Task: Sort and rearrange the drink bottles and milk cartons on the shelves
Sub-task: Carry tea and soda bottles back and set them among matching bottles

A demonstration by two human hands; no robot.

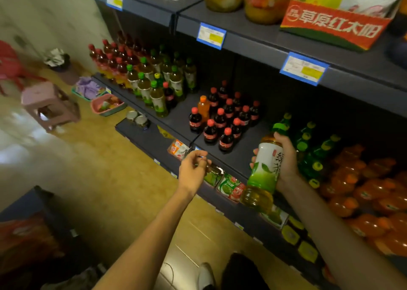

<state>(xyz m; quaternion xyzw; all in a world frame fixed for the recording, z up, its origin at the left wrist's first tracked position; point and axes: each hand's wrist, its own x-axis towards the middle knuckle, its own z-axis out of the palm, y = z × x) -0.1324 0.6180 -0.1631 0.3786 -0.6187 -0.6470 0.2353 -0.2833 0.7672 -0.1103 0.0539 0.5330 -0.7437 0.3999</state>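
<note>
**Shop corner with dark shelving**

Dark shelving point(253, 41) runs from 12 o'clock down to 4 o'clock, blue price tags point(211, 35) clipped to its edges; the floor point(123, 171) is yellowish tile, bright with glare at 9 o'clock; a pale, stained wall point(55, 14) fills 10 o'clock; a pink stool point(49, 103) stands at 9 o'clock, a red chair point(11, 65) behind it; a pink basket point(108, 104) sits on the floor beside the shelving.

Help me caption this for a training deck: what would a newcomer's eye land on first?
First, the green tea bottle gripped in the right hand, tilted in front of the middle shelf. Next, the cluster of red-capped cola bottles standing on that shelf, with one orange soda bottle among them. The left hand hovers loosely curled, holding nothing.
</note>
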